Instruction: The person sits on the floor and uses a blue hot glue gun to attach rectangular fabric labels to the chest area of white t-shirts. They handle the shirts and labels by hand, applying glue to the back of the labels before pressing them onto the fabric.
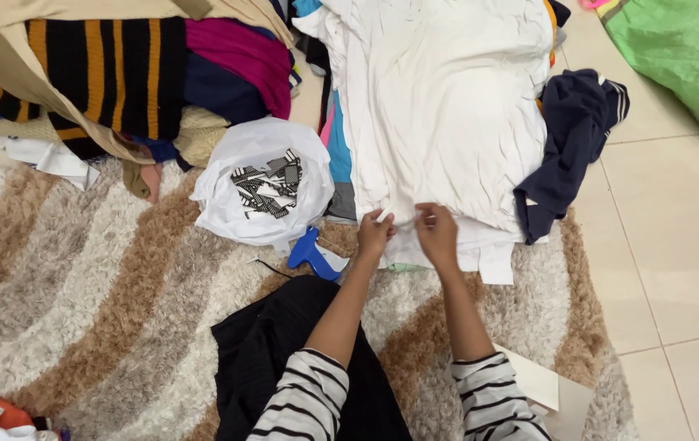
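Shaggy brown-and-cream rug (pixel 80 269) carries it all. From my remote feed, far-left corner has a striped clothes heap (pixel 113 73), then a white plastic bag (pixel 235 155) of black-and-white tags and a blue tagging gun (pixel 310 253), parked within reach. Left hand (pixel 374 237) and right hand (pixel 437 233) both pinch the near hem of the white garment (pixel 439 106) at the rug's middle, probably to steady it.

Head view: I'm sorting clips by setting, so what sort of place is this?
Probably a room at home, with work done on the floor: a shaggy striped rug over pale floor tiles, heaps of clothes, both hands at a white garment.
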